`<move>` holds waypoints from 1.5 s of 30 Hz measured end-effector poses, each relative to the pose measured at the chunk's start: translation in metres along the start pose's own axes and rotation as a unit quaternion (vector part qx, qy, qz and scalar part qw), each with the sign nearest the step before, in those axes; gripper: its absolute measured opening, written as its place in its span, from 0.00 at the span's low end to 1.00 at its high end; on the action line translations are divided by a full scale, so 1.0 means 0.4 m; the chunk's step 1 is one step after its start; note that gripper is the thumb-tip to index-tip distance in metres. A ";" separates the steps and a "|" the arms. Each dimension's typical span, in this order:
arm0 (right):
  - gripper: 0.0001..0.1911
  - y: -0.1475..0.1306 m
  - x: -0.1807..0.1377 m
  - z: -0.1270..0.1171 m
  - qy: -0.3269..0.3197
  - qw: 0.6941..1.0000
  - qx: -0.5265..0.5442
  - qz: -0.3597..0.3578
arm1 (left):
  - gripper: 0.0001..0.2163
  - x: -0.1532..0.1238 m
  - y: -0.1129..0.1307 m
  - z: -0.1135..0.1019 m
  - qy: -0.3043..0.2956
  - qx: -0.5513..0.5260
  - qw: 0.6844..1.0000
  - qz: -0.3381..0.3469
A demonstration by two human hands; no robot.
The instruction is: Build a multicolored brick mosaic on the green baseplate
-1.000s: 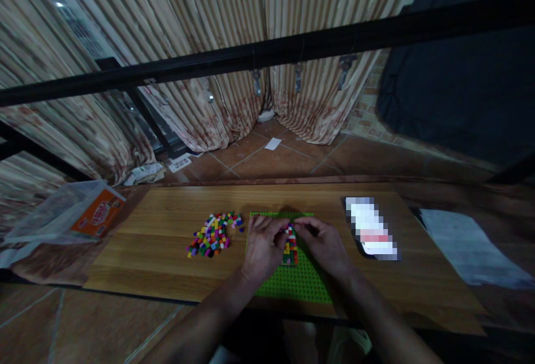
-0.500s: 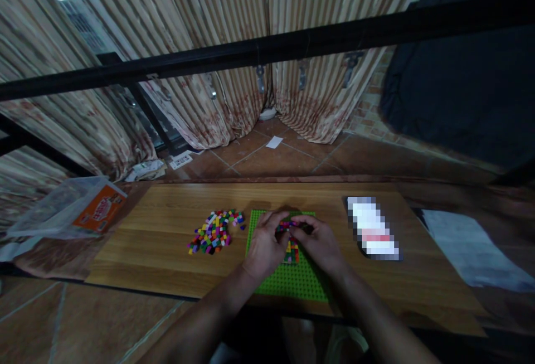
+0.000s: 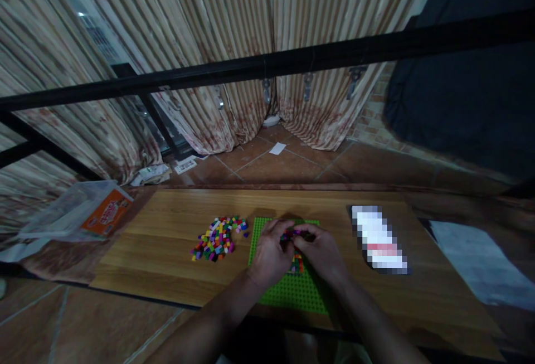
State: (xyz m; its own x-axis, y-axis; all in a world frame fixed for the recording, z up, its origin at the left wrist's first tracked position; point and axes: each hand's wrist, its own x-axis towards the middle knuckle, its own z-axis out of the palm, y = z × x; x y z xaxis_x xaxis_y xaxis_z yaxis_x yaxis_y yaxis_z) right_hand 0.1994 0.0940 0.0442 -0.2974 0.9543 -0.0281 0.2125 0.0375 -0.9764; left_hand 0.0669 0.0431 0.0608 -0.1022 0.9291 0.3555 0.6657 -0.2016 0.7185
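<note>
Brick build [image 3: 297, 265] sits just below and right of frame center on the green baseplate [image 3: 292, 297], between left hand [image 3: 271, 253] and right hand [image 3: 322, 253]; visible strip runs up-down in frame, left hand looks nearer, full long axis hidden. Both hands curled, fingertips nearly together at small purple bricks [image 3: 296, 232]; can't tell whether either one grips anything.

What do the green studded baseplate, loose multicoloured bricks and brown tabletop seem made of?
Green studded baseplate: probably moulded plastic, regular studs; finish unclear.
Small multicoloured bricks: likely plastic, solid bright colours; gloss unclear.
Brown tabletop: wood or wood-look laminate, smooth-looking, streaked grain.
</note>
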 end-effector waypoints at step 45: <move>0.18 0.028 -0.065 -0.150 0.113 0.992 -0.056 -0.009 | 0.10 -0.047 -0.131 -0.139 0.009 0.161 0.983 -0.083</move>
State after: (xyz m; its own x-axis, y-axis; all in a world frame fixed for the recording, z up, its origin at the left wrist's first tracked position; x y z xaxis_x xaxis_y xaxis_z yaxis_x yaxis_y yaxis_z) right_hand 0.2656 0.0876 0.0467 -0.0887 0.9948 0.0492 0.3143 0.0749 -0.9464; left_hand -0.0071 0.0190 0.0497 -0.2397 0.9347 0.2624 0.8386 0.0631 0.5411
